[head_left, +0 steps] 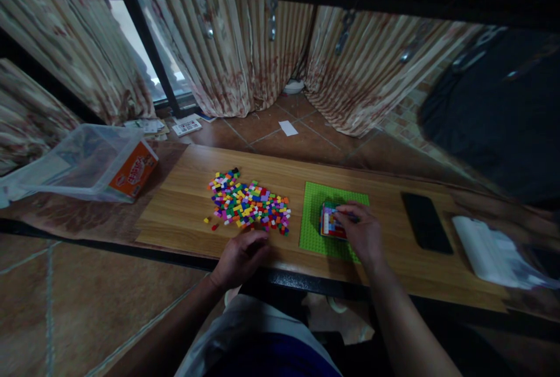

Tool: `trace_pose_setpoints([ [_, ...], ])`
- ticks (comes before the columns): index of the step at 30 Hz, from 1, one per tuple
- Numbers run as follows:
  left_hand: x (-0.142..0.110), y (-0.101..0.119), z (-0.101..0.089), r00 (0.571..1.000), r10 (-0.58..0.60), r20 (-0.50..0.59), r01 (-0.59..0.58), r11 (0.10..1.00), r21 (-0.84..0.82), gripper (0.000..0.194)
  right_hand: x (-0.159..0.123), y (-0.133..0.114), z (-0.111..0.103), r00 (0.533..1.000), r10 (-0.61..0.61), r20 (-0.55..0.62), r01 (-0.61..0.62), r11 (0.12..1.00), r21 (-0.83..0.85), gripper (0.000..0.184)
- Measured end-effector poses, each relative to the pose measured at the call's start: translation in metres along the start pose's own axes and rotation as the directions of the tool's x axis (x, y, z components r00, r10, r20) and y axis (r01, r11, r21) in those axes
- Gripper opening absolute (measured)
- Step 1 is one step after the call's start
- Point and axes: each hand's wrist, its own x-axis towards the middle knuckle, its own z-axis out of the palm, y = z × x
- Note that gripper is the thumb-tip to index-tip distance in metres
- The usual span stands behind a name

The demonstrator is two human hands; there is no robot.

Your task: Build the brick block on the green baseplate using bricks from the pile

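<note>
A green studded baseplate lies on the wooden board, and a low block of coloured toy bricks stands on it. My right hand is over the right side of this block, fingertips pinched together at its top; whatever is between them is too small to make out. My left hand rests at the board's front edge, just below a loose pile of small coloured toy bricks. Its fingers are curled in, with thumb and forefinger close together, and their inner side is hidden.
At the left stands a clear plastic box with an orange label. Right of the baseplate lies a black phone, then a white plastic packet. The wooden board has a dark front edge. Metal clips hang from a bar above.
</note>
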Motion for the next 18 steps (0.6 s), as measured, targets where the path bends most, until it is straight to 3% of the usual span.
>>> trace_pose_setpoints([
  [7,0.000,-0.001,0.001,1.000,0.024,-0.016,-0.024,1.000,0.019,0.023,0.004,0.001,0.003,0.967,0.253,0.033,-0.255,0.950,0.182,0.037],
  [12,-0.002,-0.001,0.001,1.000,0.010,0.001,-0.010,0.999,0.041,0.020,0.006,-0.008,0.002,0.940,0.323,0.106,-0.339,0.919,0.200,0.037],
  [18,-0.001,-0.002,0.001,1.000,0.004,-0.006,-0.004,0.999,0.033,0.022,0.012,-0.011,-0.001,0.936,0.327,0.133,-0.346,0.923,0.170,0.036],
])
